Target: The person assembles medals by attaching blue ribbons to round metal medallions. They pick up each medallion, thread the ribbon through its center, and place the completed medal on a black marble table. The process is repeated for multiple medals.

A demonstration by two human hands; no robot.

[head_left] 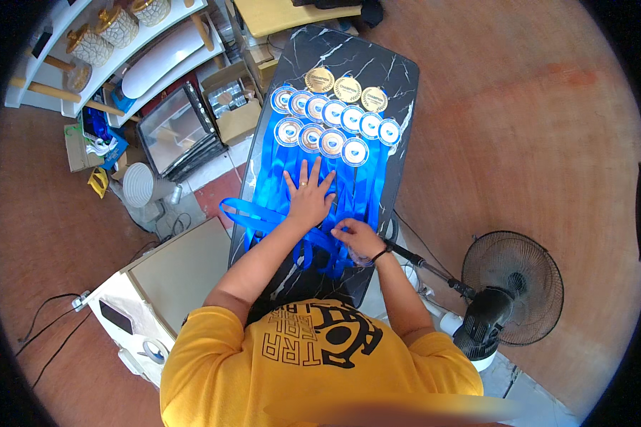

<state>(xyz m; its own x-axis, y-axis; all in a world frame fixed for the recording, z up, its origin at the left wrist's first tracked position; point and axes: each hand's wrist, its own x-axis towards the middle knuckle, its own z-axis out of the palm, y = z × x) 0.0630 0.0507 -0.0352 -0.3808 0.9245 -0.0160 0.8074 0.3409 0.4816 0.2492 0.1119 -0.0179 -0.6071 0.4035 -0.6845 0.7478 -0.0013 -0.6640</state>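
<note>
Rows of medals lie on a black marble-patterned table [306, 53]: three gold medals [347, 89] at the far end, and several round white-and-blue-rimmed medals [332, 142] in two rows nearer me. Their blue ribbons [375, 181] run down the table toward my body, bunched and overlapping at the near end. My left hand [310, 199] rests flat on the ribbons with its fingers spread. To its right, my right hand [358, 238] has bent fingers pinched at a blue ribbon among the bunch. One ribbon loop [238, 206] sticks out past the table's left edge, under my left forearm.
A black fan [513, 288] stands at the right, its pole beside the table. At the left are a white cabinet [185, 274] with a phone [116, 316] and tape roll [154, 349], a clear-lidded case [174, 132], an open cardboard box [238, 121] and shelves with jars [117, 27].
</note>
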